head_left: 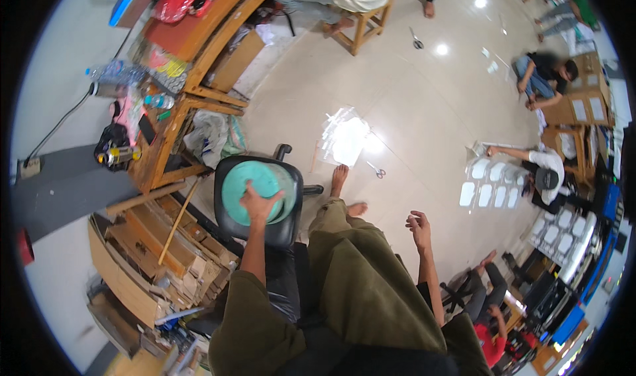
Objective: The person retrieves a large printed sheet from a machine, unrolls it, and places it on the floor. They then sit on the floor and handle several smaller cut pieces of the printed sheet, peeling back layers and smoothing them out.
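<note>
To the left, a round teal tub (235, 189) with a paler, see-through side stands on the seat of a black office chair (228, 225). My left hand (258, 204) reaches over its top, the thumb stretched out to the right and the fingers bent onto the teal surface. Part of the grip is hidden beneath that hand. My right hand (419, 229) hangs in the air over the floor to the right, its fingers loosely bent and apart, with nothing visible in them.
White sheets (344, 137) and red-handled scissors (379, 170) lie on the tiled floor ahead; another pair of scissors (417, 43) lies farther off. Flattened cardboard (132, 270) leans at left below a cluttered wooden table (162, 147). Several people sit or crouch around, one beside white panels (493, 180).
</note>
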The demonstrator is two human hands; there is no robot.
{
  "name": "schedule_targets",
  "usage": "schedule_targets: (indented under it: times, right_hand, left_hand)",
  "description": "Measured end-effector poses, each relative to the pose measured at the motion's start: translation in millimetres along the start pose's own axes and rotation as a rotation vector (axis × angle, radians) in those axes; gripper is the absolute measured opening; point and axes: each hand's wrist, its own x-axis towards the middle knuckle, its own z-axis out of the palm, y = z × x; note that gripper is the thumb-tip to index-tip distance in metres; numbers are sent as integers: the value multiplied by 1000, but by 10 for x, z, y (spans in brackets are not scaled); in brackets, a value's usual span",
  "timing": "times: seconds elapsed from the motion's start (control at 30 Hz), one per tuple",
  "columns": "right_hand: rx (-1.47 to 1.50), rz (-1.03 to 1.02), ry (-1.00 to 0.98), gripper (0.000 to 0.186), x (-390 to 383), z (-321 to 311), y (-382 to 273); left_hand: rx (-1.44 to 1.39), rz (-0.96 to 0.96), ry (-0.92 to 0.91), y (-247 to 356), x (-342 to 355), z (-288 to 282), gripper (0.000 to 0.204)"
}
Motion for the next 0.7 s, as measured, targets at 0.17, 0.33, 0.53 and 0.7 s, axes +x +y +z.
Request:
schedule_targets:
  times: [0.17, 0.33, 0.53, 0.7]
  right_hand:
    - [42, -29, -29, 42, -65, 249, -347]
    - [235, 150, -170, 66, -394, 372, -600]
    - [303, 59, 97, 62, -412, -101, -505]
    - [295, -96, 103, 56, -416, -680, -300]
  left_hand:
    - [-327, 262, -76, 918, -386, 111, 75]
    - [-481, 486, -360, 1874, -888, 92, 53]
    - [-456, 858, -354, 2497, -1686, 192, 68]
    - [-393, 963, -203, 2676, -2284, 304, 78]
